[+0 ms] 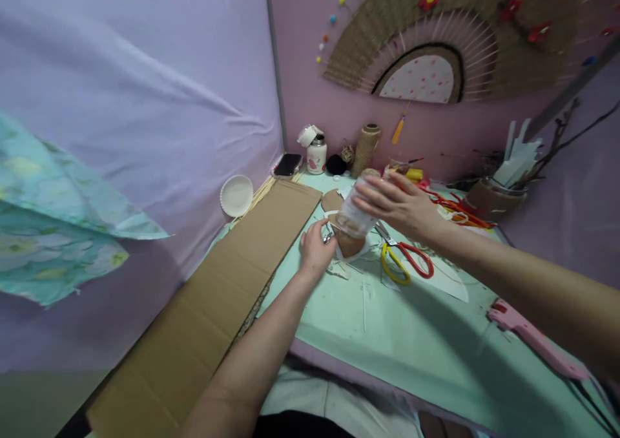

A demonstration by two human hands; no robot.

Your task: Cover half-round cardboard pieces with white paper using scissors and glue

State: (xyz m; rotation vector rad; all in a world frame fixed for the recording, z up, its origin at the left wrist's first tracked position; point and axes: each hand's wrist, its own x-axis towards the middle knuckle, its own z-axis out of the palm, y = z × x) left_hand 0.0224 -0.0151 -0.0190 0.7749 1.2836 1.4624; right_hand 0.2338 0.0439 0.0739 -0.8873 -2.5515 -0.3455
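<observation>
Tilting over the worktable's [387, 322] litter of cut scraps, a clear jar [357, 213] is grasped around its side by the right hand [404, 208], its lower end just beside the left fingertips. The left hand [316, 250] is curled near a small shiny metal piece [329, 238]; whether it pinches that piece or merely rests by it, I cannot tell. Under the jar lies a brown cardboard cutout [351, 247], with red-and-yellow-handled scissors [407, 261] just to the right and a long corrugated cardboard panel [217, 296] running along the left. The step in hand seems to be positioning the jar above the cutout. As I judge it, the next move calls for a steady right-hand hold, a controlled tilt, and left fingers clear of the jar's edge.
</observation>
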